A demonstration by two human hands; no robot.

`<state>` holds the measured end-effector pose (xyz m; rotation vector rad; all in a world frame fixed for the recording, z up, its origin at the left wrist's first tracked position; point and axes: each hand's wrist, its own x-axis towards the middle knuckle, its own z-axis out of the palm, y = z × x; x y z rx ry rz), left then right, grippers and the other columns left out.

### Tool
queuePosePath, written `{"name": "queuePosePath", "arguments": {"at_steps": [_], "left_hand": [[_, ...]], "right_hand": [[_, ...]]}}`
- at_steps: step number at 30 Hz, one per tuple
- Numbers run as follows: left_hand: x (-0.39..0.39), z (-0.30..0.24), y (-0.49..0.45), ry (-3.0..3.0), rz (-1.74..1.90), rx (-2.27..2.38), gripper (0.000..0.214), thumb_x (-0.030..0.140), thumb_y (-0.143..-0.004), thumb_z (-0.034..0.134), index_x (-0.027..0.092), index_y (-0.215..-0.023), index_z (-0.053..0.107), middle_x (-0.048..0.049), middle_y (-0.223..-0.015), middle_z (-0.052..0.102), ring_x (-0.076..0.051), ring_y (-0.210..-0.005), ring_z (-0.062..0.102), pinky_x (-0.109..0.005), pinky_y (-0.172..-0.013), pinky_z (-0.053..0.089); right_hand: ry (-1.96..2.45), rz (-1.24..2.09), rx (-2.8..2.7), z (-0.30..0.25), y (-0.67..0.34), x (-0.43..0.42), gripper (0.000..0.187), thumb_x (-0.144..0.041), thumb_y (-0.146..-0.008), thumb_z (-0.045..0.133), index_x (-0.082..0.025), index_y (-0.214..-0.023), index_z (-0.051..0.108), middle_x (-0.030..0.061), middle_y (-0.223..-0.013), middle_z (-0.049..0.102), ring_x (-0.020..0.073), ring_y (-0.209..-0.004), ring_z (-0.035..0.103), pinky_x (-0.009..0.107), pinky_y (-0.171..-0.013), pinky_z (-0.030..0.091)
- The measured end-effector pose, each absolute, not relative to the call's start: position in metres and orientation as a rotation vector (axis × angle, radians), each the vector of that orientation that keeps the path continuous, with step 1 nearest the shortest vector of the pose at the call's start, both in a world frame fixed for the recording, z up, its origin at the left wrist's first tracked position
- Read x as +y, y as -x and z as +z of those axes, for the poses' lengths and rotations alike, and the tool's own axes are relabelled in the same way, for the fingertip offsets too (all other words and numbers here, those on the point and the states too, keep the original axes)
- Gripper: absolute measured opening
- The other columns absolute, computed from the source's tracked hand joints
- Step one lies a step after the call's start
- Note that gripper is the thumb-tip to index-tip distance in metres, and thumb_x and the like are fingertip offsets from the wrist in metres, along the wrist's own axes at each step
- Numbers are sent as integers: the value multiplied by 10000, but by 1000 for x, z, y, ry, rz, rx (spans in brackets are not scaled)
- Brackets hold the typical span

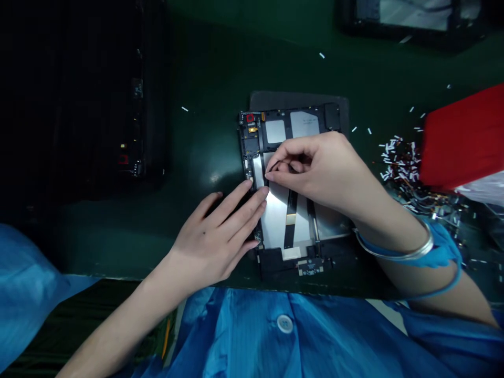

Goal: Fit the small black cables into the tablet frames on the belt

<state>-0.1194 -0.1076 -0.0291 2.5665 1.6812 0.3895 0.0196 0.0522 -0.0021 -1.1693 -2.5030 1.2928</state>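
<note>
An opened tablet (275, 202) lies in front of me, its inside facing up, with silvery plates, a black frame and a dark flat ribbon cable (290, 226) across the middle. My left hand (218, 236) rests palm down with fingers stretched out over the tablet's left edge, pressing near the frame. My right hand (315, 168) is above the plates, thumb and forefinger pinched at a thin black strip (261, 142) that runs down the left side; its end is hidden by the fingertips. A red-framed camera part (250, 117) sits at the tablet's top left corner.
A dark pad (299, 98) lies under the tablet. To the right is a heap of small wires with white ends (399, 163) beside a red object (464, 136). Dark devices stand at left (137, 89) and top right (413, 23). White bits dot the green table (212, 68).
</note>
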Motion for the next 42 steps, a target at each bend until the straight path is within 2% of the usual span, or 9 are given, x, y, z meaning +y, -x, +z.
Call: {"name": "queuePosePath", "arguments": {"at_steps": [7,15,27,32,42], "left_hand": [[-108,-31,121,-2554,409,1658,423,258,-970,408,52,-1318,533,-139,-1413,496,-321,-1317,454,-446,-924,483],[-106,-28,124,-2530,400,1598,446,285,-971,418,45,-1337,507,-136,-1424,489,-318,-1352,406,-457,-978,463],[-98,-25,131,-2621,387,1554,389,245,-993,348,91,-1275,568,-82,-1367,557,-267,-1286,497,-398,-995,433],[-98,-26,131,-2598,408,1549,382,241,-993,348,112,-1270,576,-71,-1371,554,-266,-1287,497,-398,-1002,425],[-100,-23,129,-2532,425,1520,409,275,-983,396,52,-1283,560,-114,-1394,526,-293,-1307,463,-435,-992,440]], "right_hand": [[1192,1200,-2566,0,-18,52,127,-140,-729,655,-210,-624,648,-11,-542,561,114,-525,490,281,-511,366],[1218,1156,-2602,0,-16,51,156,-127,-722,662,-219,-600,633,-28,-504,536,111,-496,475,288,-529,372],[1229,1349,-2492,2,-16,56,189,-90,-727,653,-202,-581,611,-32,-497,493,95,-483,448,279,-515,382],[1251,1201,-2528,-1,-15,53,149,-133,-730,659,-212,-609,623,-23,-520,529,111,-493,463,290,-506,366],[1221,1166,-2564,-1,-15,50,144,-91,-723,631,-201,-630,620,-34,-521,524,114,-532,486,292,-586,370]]}}
